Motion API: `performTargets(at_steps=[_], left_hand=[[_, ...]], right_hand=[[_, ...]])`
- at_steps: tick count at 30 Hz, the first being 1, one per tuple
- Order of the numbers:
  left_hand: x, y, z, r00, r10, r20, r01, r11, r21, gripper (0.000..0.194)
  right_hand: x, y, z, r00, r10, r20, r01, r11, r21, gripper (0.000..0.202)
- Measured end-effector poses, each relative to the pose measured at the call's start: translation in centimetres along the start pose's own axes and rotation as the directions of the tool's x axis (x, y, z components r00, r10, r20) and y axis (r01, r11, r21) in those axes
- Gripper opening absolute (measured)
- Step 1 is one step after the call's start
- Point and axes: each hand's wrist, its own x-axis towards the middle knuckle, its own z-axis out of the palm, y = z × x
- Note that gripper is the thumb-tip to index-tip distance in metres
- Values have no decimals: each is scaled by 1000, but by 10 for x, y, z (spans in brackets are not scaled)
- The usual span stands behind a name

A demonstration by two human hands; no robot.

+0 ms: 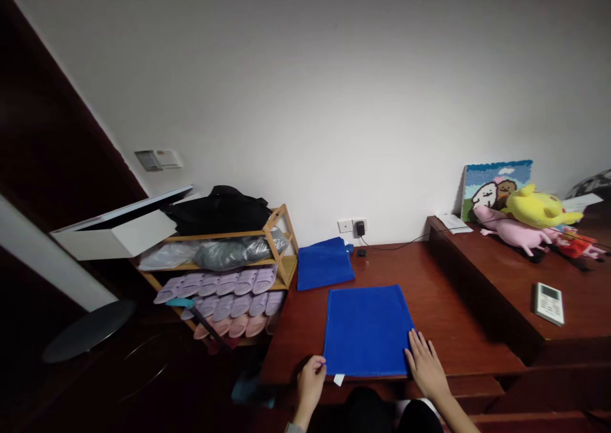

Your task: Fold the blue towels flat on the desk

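Note:
A blue cloth [367,331] lies flat on the reddish-brown wooden table [443,318], with a small white tag [338,379] sticking out at its near edge. My left hand [312,377] pinches the cloth's near left corner between thumb and fingers. On the right side, my right hand [424,360] rests with fingers stretched out, its fingertips at the cloth's right edge. Behind the flat cloth, near the wall, lies another blue cloth [324,264], folded.
Left of the table stands a wooden rack [281,229] with slippers [238,282], a black bag [219,210] and a white box [119,232]. A charger [360,228] is plugged into the wall. On the raised surface at right are plush toys [520,232] and a white remote [548,304].

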Motion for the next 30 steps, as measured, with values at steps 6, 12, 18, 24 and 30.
performTargets(at_steps=[6,12,18,24,30], left_hand=[[1,-4,1,995,104,-1,-104,995,6,15],[-4,-8,1,989,144,10,-144,984,108,17],[-10,27,22,917,397,45,-380,831,406,35],[-8,110,120,728,578,369,-678,687,262,44],[11,98,145,703,547,455,-696,660,282,60]], right_hand=[[30,-14,-12,999,30,11,-30,1000,0,71],[33,-9,1,1000,10,19,-11,1000,8,71],[34,-4,8,1000,-5,-6,5,1000,22,69],[33,-5,2,999,-22,36,22,1000,-10,71],[33,-7,2,999,4,50,-2,999,-39,72]])
